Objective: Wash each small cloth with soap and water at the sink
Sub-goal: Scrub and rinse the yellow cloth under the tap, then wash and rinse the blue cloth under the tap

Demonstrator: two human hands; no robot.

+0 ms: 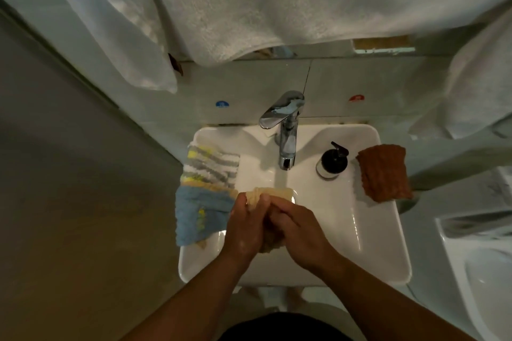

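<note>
Over the white sink (360, 232) both hands hold a bunched cream cloth (273, 193) just below the running water (281, 178) from the chrome tap (286, 130). My left hand (245, 227) grips the cloth from the left, and my right hand (299, 232) grips it from the right, fingers curled into the fabric. A lower bit of the cloth shows between my wrists. A striped grey, white and yellow cloth (210, 165) and a blue cloth (199, 216) lie on the sink's left rim. A brown cloth (383, 173) lies on the right rim.
A black pump soap bottle (332, 160) stands right of the tap. White towels (277, 3) hang above the sink and at the right. Blue (221, 104) and red (356, 98) stickers mark the wall behind. Another white fixture (476, 257) sits at the right edge.
</note>
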